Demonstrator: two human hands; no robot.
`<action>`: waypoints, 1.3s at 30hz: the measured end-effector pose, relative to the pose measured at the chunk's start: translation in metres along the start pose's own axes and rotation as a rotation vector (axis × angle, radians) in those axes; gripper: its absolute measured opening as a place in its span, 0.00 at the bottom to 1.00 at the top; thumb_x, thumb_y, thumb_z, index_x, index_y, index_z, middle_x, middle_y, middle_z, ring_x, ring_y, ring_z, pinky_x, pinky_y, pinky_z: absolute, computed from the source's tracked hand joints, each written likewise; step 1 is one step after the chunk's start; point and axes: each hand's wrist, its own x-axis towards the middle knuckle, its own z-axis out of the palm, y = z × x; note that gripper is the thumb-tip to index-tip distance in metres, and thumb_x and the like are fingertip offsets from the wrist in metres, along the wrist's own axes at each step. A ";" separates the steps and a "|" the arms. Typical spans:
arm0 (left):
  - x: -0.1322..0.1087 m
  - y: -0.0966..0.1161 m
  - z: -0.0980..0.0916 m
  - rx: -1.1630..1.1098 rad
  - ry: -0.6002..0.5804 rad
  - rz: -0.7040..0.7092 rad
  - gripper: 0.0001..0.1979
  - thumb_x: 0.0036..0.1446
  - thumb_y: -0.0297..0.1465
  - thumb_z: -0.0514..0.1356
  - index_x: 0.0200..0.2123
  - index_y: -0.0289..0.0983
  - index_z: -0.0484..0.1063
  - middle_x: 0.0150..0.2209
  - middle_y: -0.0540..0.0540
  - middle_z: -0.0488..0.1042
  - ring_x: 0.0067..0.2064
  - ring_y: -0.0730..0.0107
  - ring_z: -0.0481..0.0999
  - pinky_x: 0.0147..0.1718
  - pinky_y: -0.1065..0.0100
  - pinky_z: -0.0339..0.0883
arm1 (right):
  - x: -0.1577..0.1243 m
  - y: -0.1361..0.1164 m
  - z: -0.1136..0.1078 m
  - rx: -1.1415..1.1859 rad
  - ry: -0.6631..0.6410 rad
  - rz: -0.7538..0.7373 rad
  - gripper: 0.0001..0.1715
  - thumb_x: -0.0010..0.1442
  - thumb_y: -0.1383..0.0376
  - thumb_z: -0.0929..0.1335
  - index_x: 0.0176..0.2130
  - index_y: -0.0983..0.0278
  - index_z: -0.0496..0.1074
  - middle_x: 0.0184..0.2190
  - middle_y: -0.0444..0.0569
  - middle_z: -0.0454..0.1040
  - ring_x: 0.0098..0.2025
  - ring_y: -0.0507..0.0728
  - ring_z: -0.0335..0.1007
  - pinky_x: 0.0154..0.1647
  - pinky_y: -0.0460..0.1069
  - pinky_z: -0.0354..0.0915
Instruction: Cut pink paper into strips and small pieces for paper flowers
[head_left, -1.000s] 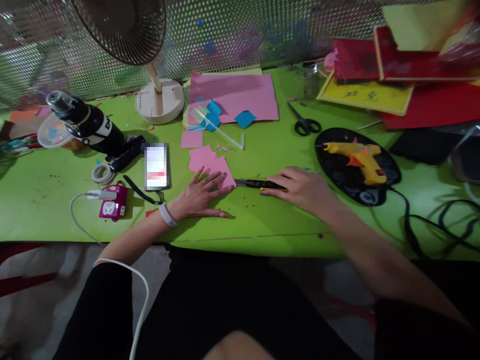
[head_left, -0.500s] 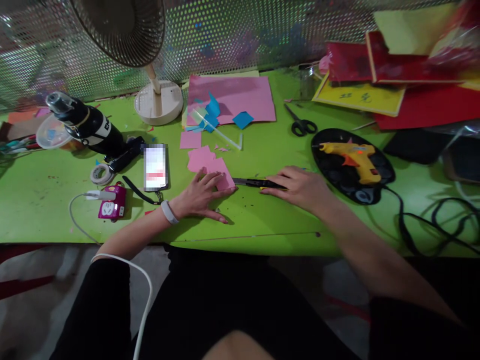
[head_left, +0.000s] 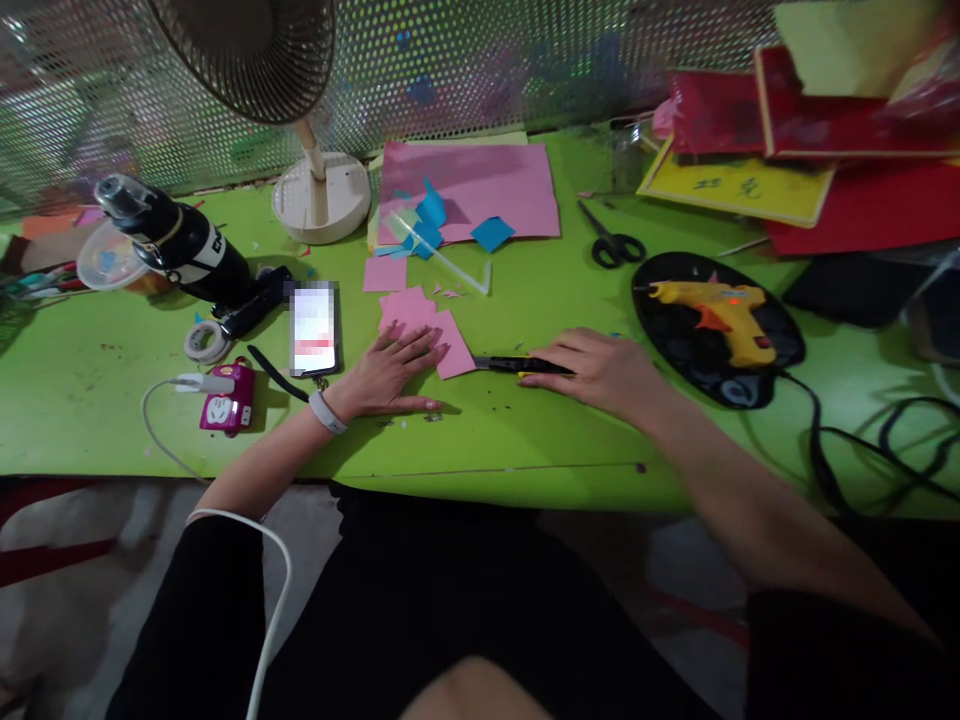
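Observation:
My left hand (head_left: 390, 372) lies flat with fingers spread on a small pink paper square (head_left: 452, 346) on the green table (head_left: 90, 400). More pink squares (head_left: 405, 306) lie just behind it. My right hand (head_left: 600, 367) rests on the table with its fingers closed over the handle of a black and yellow utility knife (head_left: 506, 364). The knife's blade end points left, next to the pink square's right edge.
A phone (head_left: 313, 328), pink plug adapter (head_left: 223, 408), tape roll (head_left: 205, 342) and black bottle (head_left: 180, 245) sit left. A fan base (head_left: 321, 196), large pink sheet (head_left: 472, 185) with blue scraps, scissors (head_left: 613, 240) and yellow glue gun (head_left: 716, 306) on a black tray lie behind and right.
My left hand has slid a little left and back on the pink square, so more of the paper shows. My right hand stays on the knife.

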 end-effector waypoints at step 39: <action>0.001 -0.001 -0.002 -0.025 0.009 -0.021 0.51 0.60 0.68 0.45 0.75 0.41 0.49 0.75 0.39 0.50 0.76 0.51 0.49 0.74 0.46 0.27 | 0.015 0.005 -0.006 0.327 0.192 0.107 0.24 0.67 0.44 0.67 0.45 0.57 0.82 0.36 0.51 0.81 0.34 0.58 0.75 0.33 0.53 0.69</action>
